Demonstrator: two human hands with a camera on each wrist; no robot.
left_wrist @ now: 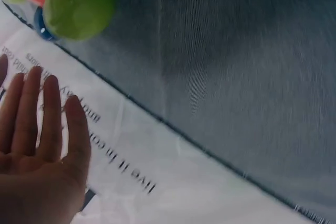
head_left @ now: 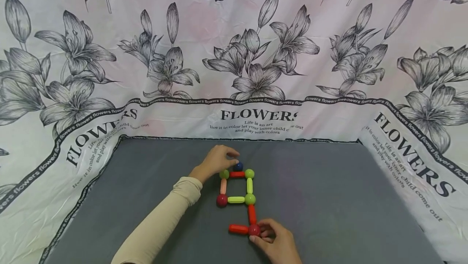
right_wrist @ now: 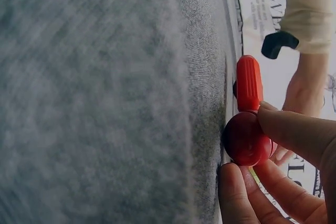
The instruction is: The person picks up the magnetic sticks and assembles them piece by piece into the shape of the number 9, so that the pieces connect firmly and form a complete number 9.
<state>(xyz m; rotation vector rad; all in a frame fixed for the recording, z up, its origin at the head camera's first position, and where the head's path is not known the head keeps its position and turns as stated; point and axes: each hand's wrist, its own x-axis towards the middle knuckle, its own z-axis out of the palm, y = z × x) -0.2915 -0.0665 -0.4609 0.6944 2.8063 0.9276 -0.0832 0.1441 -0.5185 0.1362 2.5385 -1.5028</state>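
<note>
On the grey surface lies a figure of coloured balls and rods. A salmon rod [head_left: 223, 186], yellow-green rod [head_left: 236, 200], green ball [head_left: 249, 174] and dark red ball [head_left: 221, 200] form part of its square. One red rod [head_left: 252, 214] runs from the square toward a red ball [head_left: 254, 230], with another red rod [head_left: 238, 229] leading left. My right hand [head_left: 276, 241] pinches that red ball [right_wrist: 248, 139] between thumb and fingers. Beside the blue ball [head_left: 238, 166], behind the square, is my left hand [head_left: 218, 158]; its fingers look extended in the left wrist view.
The grey tabletop [head_left: 329, 199] extends on both sides of the figure. A white cloth [head_left: 256, 117] printed with flowers and lettering borders it at the back and sides. In the right wrist view, the left sleeve [right_wrist: 310, 14] shows beyond the red rod.
</note>
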